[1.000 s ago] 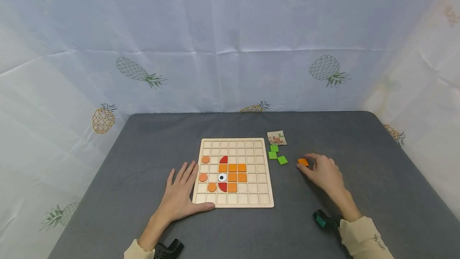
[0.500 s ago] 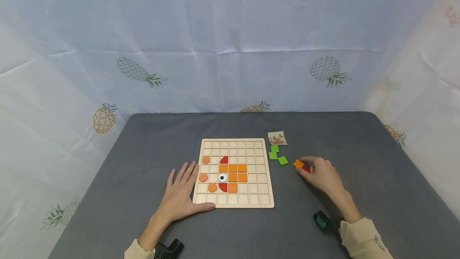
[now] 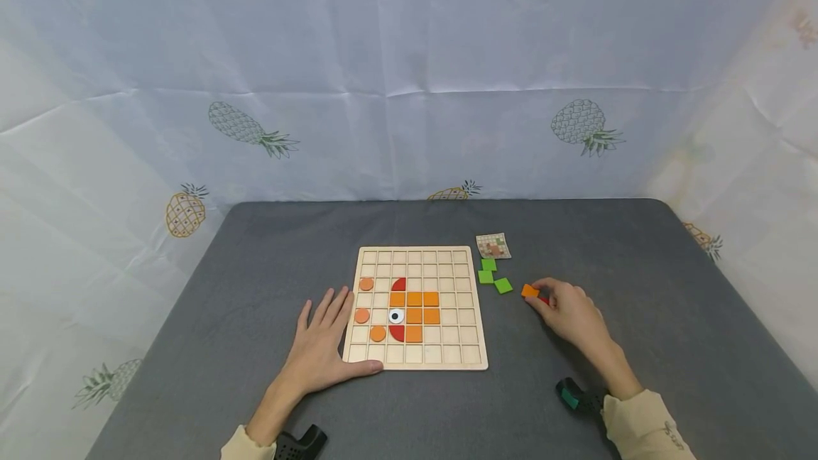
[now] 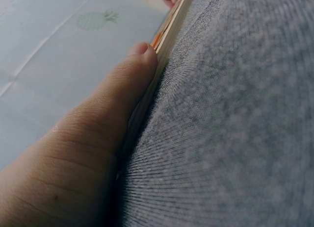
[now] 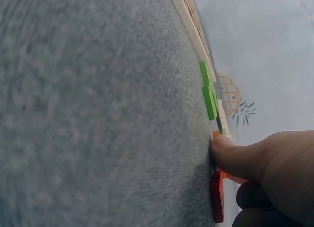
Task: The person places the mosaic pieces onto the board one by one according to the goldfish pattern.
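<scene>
My left hand lies spread at the lower-left corner of a wooden grid board. Its fingers meet the left edge and the thumb lies along the front edge, as the left wrist view also shows. Right of the board, my right hand pinches an orange square tile between thumb and index finger. A red piece lies beneath that hand, mostly hidden in the head view. On the board sit several orange square tiles, three orange discs, two red quarter-round pieces and an eye disc.
Three green square tiles lie between the board and my right hand. Behind them is a small printed pattern card. The grey table ends at a pineapple-print curtain.
My right hand has drawn the orange tile slightly left, and the red piece has come into view under the fingers. The left hand and the board stay where they were.
</scene>
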A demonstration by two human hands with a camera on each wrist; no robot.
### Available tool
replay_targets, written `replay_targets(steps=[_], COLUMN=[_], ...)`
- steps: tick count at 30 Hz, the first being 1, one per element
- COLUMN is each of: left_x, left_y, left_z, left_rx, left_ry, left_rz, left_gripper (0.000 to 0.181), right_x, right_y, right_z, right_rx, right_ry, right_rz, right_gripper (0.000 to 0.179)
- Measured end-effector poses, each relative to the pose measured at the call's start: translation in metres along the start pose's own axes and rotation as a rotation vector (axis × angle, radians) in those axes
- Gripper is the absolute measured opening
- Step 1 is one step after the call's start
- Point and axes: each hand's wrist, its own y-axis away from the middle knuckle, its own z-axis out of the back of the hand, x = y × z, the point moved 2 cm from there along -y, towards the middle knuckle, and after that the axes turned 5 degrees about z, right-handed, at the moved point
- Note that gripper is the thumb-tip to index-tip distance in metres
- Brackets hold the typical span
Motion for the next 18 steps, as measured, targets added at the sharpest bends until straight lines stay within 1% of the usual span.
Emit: replay_targets(steps=[7, 14, 18], left_x=[0.0, 0.0, 0.0], left_y=[0.0, 0.0, 0.0], left_z=[0.0, 0.0, 0.0], left_rx=[-0.002, -0.005, -0.007], left_ry=[-0.003, -0.011, -0.011], left_rz=[0.0, -0.002, -0.002], left_gripper=[0.131, 0.13, 0.13], right_x=[0.009, 0.027, 0.038], right_y=[0.002, 0.004, 0.005], right_z=[0.001, -0.003, -0.005], right_rx=[-0.032, -0.009, -0.007], right_ry=[-0.02, -0.065, -0.079], right_rz=[0.044, 0.084, 0.126], right_gripper=[0.037, 0.036, 0.038])
